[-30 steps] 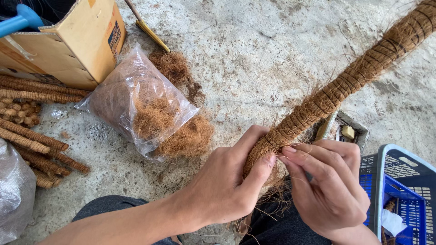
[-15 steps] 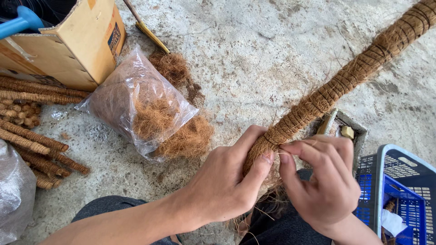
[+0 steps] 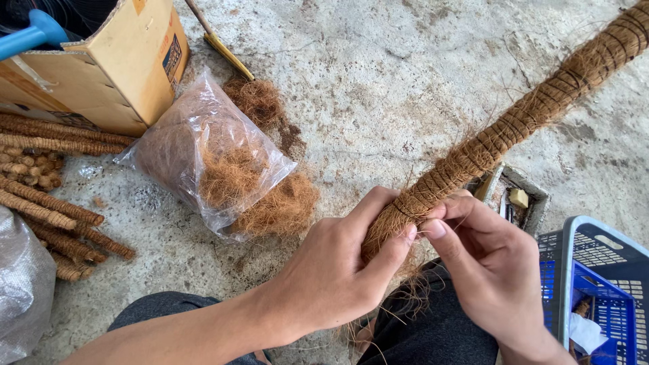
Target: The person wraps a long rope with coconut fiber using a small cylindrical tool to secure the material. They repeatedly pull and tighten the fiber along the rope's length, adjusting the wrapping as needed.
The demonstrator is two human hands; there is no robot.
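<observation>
Coir pole point(image 3: 514, 122) runs lower-left to upper-right; left hand point(image 3: 338, 277) clamped on its near end, right hand point(image 3: 493, 270) fingers pinched together just beside.

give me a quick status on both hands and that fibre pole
Left hand gripped round the lower end of the coir-wrapped pole. Right hand pinching thin thread at the wrap. Nothing blocking; open bag of fibre lies left.

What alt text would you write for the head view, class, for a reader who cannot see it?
Both hands, left and right, grip the near end of a long coir-wrapped pole over a concrete floor. A plastic bag spilling coir, a cardboard box and finished poles lie left; a blue crate stands right.
</observation>
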